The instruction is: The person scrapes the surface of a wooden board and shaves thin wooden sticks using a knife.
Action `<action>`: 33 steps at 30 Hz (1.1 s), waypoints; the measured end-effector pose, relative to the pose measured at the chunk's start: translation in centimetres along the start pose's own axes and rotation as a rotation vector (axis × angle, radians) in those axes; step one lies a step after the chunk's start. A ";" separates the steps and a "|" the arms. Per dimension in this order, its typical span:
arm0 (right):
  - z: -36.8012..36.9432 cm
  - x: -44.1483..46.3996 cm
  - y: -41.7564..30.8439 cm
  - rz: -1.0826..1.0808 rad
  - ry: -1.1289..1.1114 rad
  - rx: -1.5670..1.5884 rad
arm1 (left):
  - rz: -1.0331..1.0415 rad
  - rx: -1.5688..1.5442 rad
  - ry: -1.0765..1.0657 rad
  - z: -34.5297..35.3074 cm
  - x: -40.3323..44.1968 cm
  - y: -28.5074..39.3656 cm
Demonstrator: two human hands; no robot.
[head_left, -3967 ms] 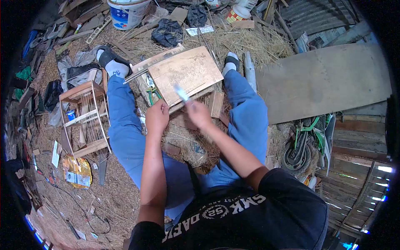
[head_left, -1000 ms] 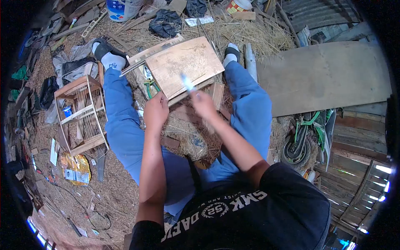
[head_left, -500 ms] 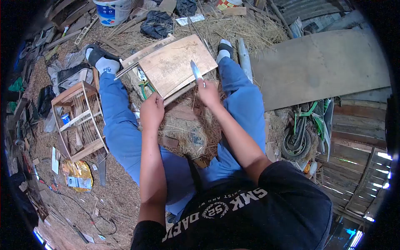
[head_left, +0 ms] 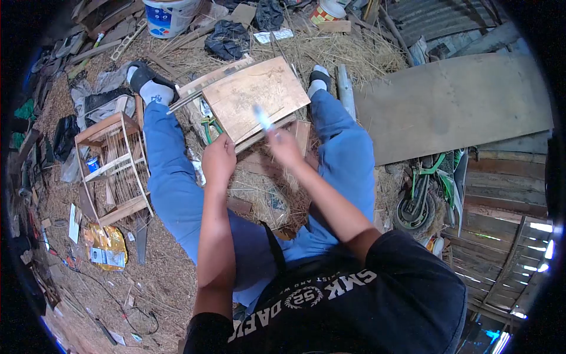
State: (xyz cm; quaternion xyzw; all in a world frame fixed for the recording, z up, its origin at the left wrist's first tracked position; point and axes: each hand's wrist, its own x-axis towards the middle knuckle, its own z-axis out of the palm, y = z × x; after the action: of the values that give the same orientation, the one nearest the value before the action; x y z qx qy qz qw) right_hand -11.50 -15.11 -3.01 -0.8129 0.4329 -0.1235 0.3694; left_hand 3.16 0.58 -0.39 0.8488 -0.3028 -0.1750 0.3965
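Note:
My right hand (head_left: 285,147) grips a knife (head_left: 262,118) by its handle. Its blade is smeared by motion over the near edge of a wooden board (head_left: 247,91). My left hand (head_left: 219,158) is closed at the board's near left corner. What its fingers pinch is too small to make out, though a thin light line runs from there along the board's edge. The board rests, slightly tilted, on other wood between my lower legs. Beside its left edge lies a tool with green handles (head_left: 207,128), partly hidden.
A wooden frame with thin bars (head_left: 115,168) stands left of my leg. A large flat sheet (head_left: 448,106) lies to the right, above a green wheeled vehicle (head_left: 421,194). A white bucket (head_left: 169,17) and black plastic bags (head_left: 227,39) are at the back. Straw and shavings cover the ground.
The knife and my right hand have moved left and toward me, from over the board to its near edge. My left hand stays by the corner. The view has shifted slightly.

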 end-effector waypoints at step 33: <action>-5.0 -0.7 -1.5 -0.103 0.016 -0.376 | 0.019 -0.010 -0.050 0.2 0.1 0.0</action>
State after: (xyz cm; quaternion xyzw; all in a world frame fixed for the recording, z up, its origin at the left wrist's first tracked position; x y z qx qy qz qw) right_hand -13.59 -16.44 1.63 -0.8876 0.4093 -0.0657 0.2007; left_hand 3.14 0.39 -0.53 0.8392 -0.3197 -0.1941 0.3946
